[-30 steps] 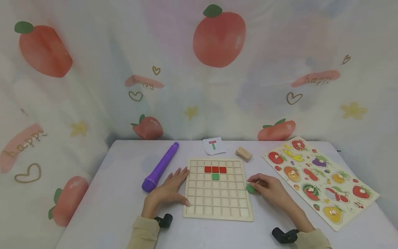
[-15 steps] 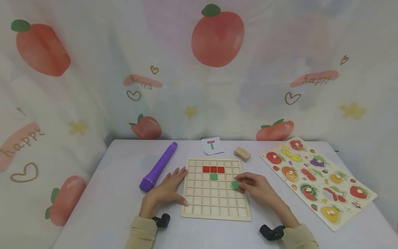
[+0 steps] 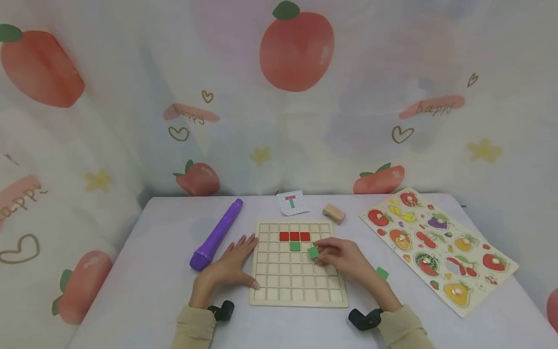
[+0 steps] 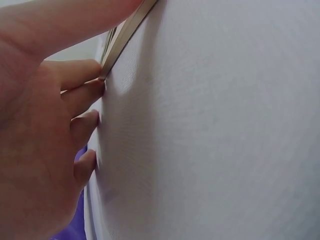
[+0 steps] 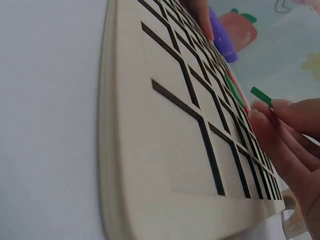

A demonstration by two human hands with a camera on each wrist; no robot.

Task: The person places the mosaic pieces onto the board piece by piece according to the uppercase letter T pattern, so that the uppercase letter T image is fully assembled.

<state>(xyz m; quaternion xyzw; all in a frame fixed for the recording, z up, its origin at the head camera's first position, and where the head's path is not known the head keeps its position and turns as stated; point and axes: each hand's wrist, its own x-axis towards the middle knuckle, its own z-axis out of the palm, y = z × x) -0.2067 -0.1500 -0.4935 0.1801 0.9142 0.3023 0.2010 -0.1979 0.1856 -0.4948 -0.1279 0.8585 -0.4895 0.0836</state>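
A wooden grid board (image 3: 298,298) lies flat on the white table, with three red square tiles (image 3: 294,236) in a row and one green tile (image 3: 295,246) below the middle one. My right hand (image 3: 342,257) pinches a green square tile (image 3: 313,253) by its edge, above the board and right of the set green tile. In the right wrist view this pinched tile (image 5: 261,95) stands clear of the grid. My left hand (image 3: 228,269) rests at the board's left side, fingers spread, thumb on its edge. Another green tile (image 3: 382,273) lies on the table beyond my right forearm.
A purple toy microphone (image 3: 216,235) lies left of the board. Behind it are a paper card (image 3: 292,202) showing a red and green T and a small wooden block (image 3: 334,213). A fruit puzzle board (image 3: 438,249) lies at the right.
My right hand has carried the green tile from beside the board leftward over the grid. A second green tile has come into sight behind the forearm. My left hand stays at the board's edge.
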